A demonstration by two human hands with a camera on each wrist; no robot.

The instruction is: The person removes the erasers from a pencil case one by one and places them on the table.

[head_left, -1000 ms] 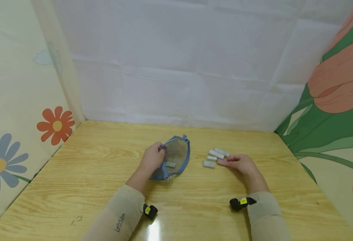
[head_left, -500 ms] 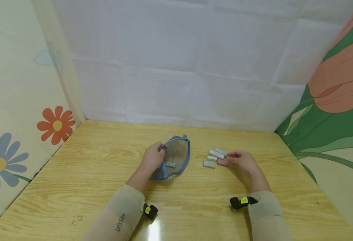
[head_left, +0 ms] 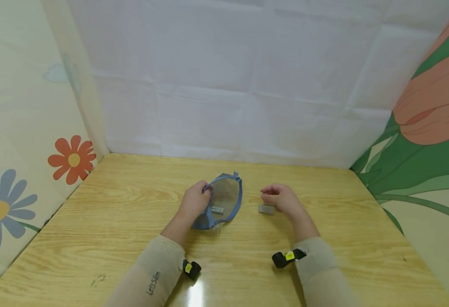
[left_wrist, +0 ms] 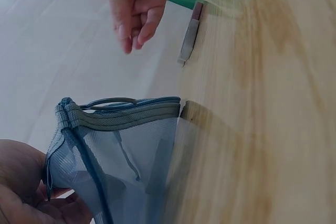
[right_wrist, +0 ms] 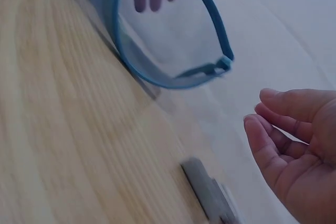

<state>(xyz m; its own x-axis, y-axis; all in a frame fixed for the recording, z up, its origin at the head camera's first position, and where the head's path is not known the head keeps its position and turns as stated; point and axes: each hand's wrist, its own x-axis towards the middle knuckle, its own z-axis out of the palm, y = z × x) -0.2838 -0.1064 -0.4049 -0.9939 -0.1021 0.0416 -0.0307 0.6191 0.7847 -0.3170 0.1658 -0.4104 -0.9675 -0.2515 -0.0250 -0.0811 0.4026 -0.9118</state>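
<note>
My left hand point(head_left: 196, 198) grips the rim of a see-through blue mesh zipper pouch point(head_left: 241, 194) and holds its mouth spread toward the right. Inside the pouch lies a small grey-green rectangular block point(head_left: 217, 210) with markings. My right hand point(head_left: 282, 199) hovers over a group of small blocks, fingers loosely bent and thumb apart from them, with nothing between them in the right wrist view. One grey block point(head_left: 266, 209) shows below its fingertips; the hand hides the others in the head view. In the left wrist view, a grey block point(left_wrist: 189, 40) and a reddish end point(left_wrist: 198, 10) sit on the table.
The light wood table point(head_left: 132, 264) runs back to a white cloth point(head_left: 228, 106). Flower-printed panels stand along the left and right sides. Each wrist carries a small black camera point(head_left: 191, 269).
My right hand has moved left from the right end of the blocks and now covers most of them. My left hand and the pouch have stayed in place.
</note>
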